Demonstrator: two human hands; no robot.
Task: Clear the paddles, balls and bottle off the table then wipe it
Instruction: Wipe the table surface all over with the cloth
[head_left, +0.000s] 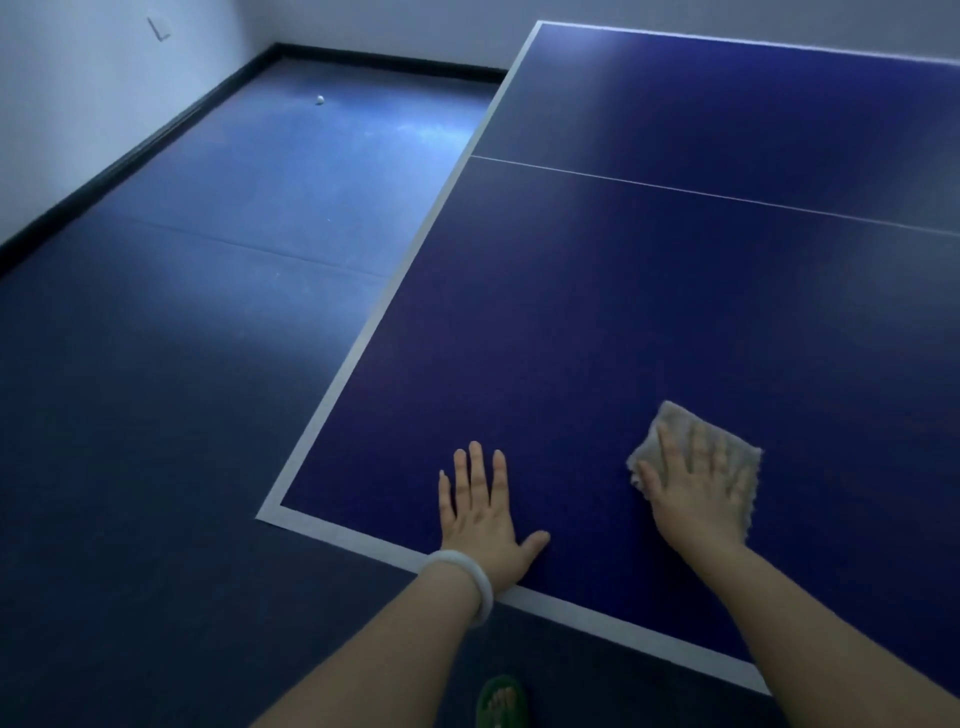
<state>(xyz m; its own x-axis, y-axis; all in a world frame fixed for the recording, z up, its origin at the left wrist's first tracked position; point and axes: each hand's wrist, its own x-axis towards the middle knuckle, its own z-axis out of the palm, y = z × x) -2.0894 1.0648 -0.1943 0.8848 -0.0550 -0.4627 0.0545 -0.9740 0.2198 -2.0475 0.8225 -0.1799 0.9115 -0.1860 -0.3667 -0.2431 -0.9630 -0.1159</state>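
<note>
A blue table-tennis table (649, 291) with white edge lines fills the right of the view. My right hand (693, 488) lies flat with spread fingers on a grey-beige cloth (675, 423), pressing it onto the table near the front edge. My left hand (480, 514) rests flat on the table surface to the left of the cloth, fingers straight, close to the near corner; a white bangle is on that wrist. No paddles or bottle show on the visible part of the table.
One small white ball (320, 100) lies on the blue floor near the far wall. The wall with a dark skirting board runs along the left. A foot in a green sandal (501, 701) stands below the table's front edge.
</note>
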